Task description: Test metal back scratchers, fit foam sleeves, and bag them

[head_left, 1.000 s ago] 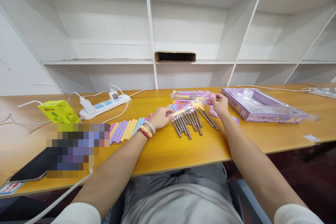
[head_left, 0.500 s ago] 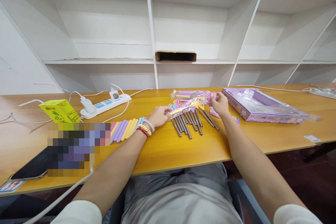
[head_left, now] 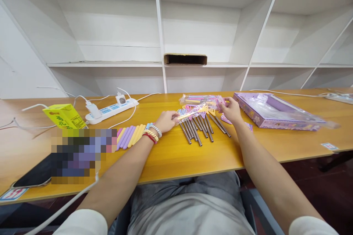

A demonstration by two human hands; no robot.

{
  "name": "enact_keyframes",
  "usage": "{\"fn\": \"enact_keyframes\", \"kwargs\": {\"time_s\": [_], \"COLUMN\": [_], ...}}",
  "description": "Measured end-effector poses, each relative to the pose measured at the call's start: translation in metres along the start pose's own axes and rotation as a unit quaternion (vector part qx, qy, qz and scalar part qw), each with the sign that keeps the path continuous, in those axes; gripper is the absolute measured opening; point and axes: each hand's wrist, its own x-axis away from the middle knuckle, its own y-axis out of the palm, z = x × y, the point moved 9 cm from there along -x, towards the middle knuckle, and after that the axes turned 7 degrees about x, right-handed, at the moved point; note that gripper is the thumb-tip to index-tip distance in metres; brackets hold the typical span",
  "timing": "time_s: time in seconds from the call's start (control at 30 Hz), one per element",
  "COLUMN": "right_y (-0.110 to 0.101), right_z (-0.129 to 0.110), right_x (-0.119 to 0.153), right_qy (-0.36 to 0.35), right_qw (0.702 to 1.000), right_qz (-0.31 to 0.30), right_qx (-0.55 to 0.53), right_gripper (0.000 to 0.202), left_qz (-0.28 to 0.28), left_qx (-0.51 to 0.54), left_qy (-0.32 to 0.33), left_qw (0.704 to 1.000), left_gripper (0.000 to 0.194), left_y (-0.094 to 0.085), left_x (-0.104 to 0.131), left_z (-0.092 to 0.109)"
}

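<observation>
My left hand point(head_left: 167, 121) pinches the left end of a clear plastic wrapper point(head_left: 190, 114) with a yellow piece inside. My right hand point(head_left: 230, 109) has its fingers closed on the pink end of the packaging at the right; which wrapper it grips is hard to tell. Behind lies another clear packet point(head_left: 200, 100) with colourful sticks. Under and in front of the wrapper, several metal rods point(head_left: 202, 130) with coloured claw-shaped heads lie fanned out. Left of my left hand, several purple, yellow and blue handles point(head_left: 131, 136) lie in a row, partly hidden by my wrist.
A purple box point(head_left: 286, 123) with clear plastic inside stands at the right. On the left are a power strip point(head_left: 111, 112) with cables, a yellow-green carton point(head_left: 66, 115) and a dark phone point(head_left: 34, 170). White shelves point(head_left: 204, 66) hold a cardboard box point(head_left: 185, 60).
My right hand has shifted very slightly at the pink end of the packaging. My left hand keeps its pinch, and the things on the table look unmoved.
</observation>
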Motion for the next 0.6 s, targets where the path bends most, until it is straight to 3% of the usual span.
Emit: {"fn": "enact_keyframes", "kwargs": {"time_s": [0.23, 0.6], "right_y": [-0.004, 0.016], "right_z": [-0.006, 0.004], "right_x": [0.001, 0.001], "right_qy": [-0.011, 0.029], "right_qw": [1.000, 0.996], "right_qz": [0.012, -0.080], "right_qx": [-0.020, -0.013], "right_gripper": [0.038, 0.018], "left_qz": [0.001, 0.001], "left_qx": [-0.008, 0.003], "left_qy": [0.011, 0.013], "left_qw": [1.000, 1.000], "left_gripper": [0.028, 0.030], "left_y": [-0.001, -0.001], "left_x": [0.002, 0.003], "left_z": [0.007, 0.010]}}
